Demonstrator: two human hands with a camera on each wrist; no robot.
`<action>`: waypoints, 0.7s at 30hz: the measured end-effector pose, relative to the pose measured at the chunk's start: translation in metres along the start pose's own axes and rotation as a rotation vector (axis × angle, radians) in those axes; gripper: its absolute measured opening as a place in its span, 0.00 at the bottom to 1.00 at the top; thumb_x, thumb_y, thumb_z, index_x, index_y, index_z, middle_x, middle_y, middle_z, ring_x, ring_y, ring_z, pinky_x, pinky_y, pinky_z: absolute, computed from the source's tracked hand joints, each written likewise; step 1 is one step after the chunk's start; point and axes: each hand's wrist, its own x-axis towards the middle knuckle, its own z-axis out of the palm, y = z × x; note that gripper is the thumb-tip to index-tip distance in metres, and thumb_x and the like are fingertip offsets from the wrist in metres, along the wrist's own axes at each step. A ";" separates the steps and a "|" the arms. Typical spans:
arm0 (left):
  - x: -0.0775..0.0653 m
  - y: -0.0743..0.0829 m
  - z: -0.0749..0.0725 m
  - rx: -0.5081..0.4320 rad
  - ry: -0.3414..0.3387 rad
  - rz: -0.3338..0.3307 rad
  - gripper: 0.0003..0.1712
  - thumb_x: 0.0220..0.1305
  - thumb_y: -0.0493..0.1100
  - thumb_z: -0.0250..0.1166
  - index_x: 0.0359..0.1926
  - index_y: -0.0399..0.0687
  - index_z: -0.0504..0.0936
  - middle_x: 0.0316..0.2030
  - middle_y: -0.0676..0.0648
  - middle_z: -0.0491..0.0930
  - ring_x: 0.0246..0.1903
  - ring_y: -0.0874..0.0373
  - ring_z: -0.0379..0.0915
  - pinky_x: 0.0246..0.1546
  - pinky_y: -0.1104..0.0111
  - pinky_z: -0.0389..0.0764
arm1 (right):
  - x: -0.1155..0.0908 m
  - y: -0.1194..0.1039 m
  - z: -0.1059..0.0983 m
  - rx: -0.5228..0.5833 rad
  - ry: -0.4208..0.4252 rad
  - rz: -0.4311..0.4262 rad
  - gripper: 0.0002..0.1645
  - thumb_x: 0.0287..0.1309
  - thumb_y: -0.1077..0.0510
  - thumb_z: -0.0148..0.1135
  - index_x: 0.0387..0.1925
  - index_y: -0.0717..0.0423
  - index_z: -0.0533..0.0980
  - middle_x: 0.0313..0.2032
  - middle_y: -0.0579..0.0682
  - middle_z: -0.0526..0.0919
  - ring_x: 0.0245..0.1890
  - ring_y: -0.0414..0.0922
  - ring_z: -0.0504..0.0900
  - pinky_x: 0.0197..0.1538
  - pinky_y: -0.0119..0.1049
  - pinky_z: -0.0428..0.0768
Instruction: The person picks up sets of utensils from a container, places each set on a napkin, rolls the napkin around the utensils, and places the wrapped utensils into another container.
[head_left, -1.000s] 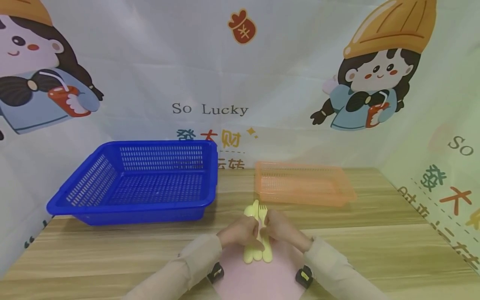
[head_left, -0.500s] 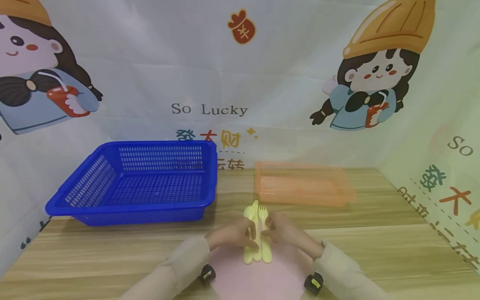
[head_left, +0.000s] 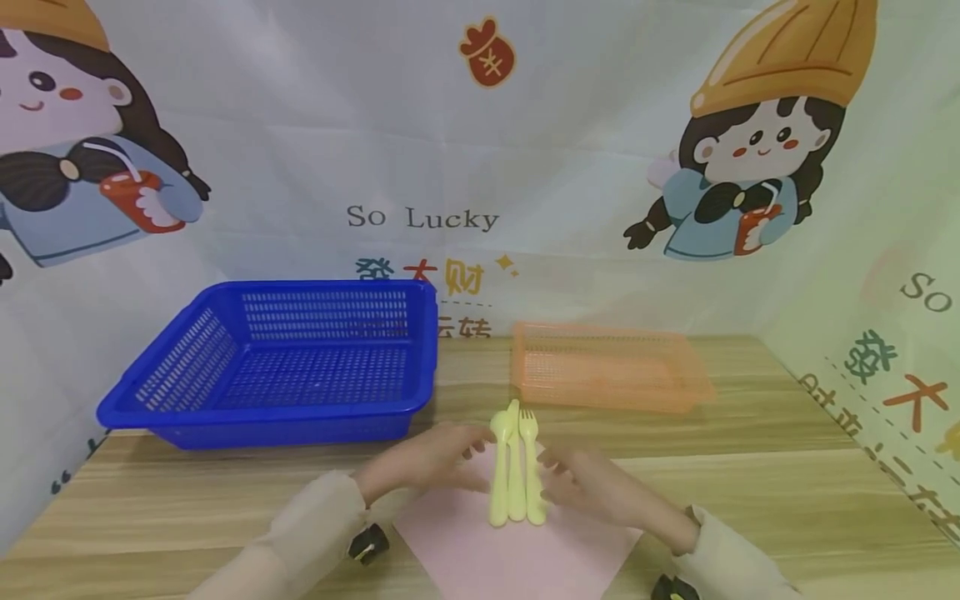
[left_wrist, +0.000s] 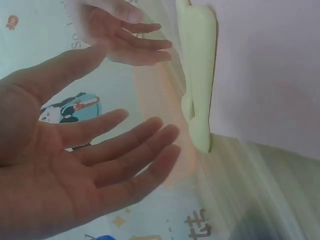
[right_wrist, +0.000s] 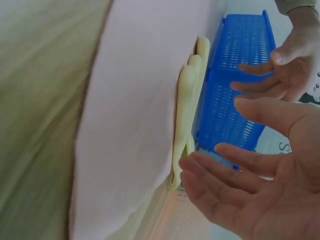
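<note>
1. Sheet [head_left: 517, 558], pink and thin-looking, is lying flat on the wooden tabletop [head_left: 795, 487].
2. The right hand [head_left: 592, 483] is hovering near the fork [head_left: 532, 475], gripping nothing, fingers loosely bent; whether a fingertip is touching, I cannot tell.
3. The left hand [head_left: 431, 457] is holding nothing either, fingers spread, pausing beside the spoon [head_left: 500, 475].
4. The spoon, knife [head_left: 516, 483] and fork are resting side by side on the sheet between the hands, their heads reaching past its edge.
5. These pieces are seeming light, stiff and hard to break, probably smooth plastic and slightly slippery; their rounded handles are offering the surest pinch.
6. Farther back, a blue basket [head_left: 285, 432] is standing left, an orange basket [head_left: 607, 398] right, and a printed backdrop [head_left: 562, 167] is hanging behind.
</note>
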 end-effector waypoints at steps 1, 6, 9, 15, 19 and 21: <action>-0.003 0.000 0.000 0.009 0.015 0.024 0.27 0.51 0.41 0.65 0.51 0.34 0.70 0.43 0.38 0.76 0.41 0.48 0.73 0.41 0.63 0.76 | -0.003 -0.001 0.000 -0.023 0.000 -0.005 0.21 0.52 0.62 0.59 0.47 0.71 0.70 0.44 0.63 0.76 0.41 0.54 0.76 0.41 0.40 0.78; -0.021 0.002 0.004 0.063 0.069 0.115 0.28 0.51 0.38 0.64 0.53 0.32 0.68 0.47 0.37 0.74 0.46 0.47 0.71 0.47 0.61 0.74 | -0.020 -0.005 0.001 -0.221 0.009 -0.085 0.22 0.51 0.61 0.60 0.47 0.68 0.70 0.45 0.59 0.76 0.45 0.52 0.76 0.46 0.42 0.76; -0.033 0.004 0.009 0.128 0.071 0.120 0.28 0.50 0.39 0.65 0.52 0.31 0.69 0.48 0.38 0.74 0.48 0.48 0.71 0.49 0.62 0.72 | -0.032 -0.006 0.002 -0.322 -0.005 -0.142 0.22 0.51 0.59 0.60 0.47 0.66 0.71 0.48 0.59 0.74 0.46 0.52 0.75 0.47 0.41 0.76; -0.055 0.006 0.020 0.236 0.032 0.110 0.29 0.44 0.41 0.68 0.48 0.36 0.73 0.44 0.43 0.76 0.45 0.53 0.72 0.48 0.67 0.72 | -0.057 -0.007 0.006 -0.457 -0.042 -0.249 0.26 0.49 0.61 0.60 0.53 0.61 0.70 0.52 0.56 0.73 0.51 0.50 0.72 0.49 0.41 0.75; -0.067 0.007 0.029 0.269 -0.042 0.096 0.29 0.39 0.41 0.70 0.47 0.42 0.74 0.42 0.50 0.75 0.42 0.60 0.70 0.45 0.70 0.73 | -0.067 -0.012 0.012 -0.497 -0.094 -0.214 0.34 0.51 0.43 0.58 0.55 0.60 0.68 0.56 0.54 0.70 0.54 0.49 0.71 0.52 0.43 0.72; -0.070 0.007 0.034 0.329 -0.076 0.109 0.24 0.39 0.43 0.69 0.43 0.46 0.75 0.38 0.54 0.73 0.38 0.63 0.68 0.39 0.71 0.74 | -0.069 -0.015 0.016 -0.482 -0.149 -0.143 0.41 0.52 0.33 0.49 0.56 0.59 0.67 0.57 0.55 0.68 0.55 0.51 0.69 0.53 0.46 0.70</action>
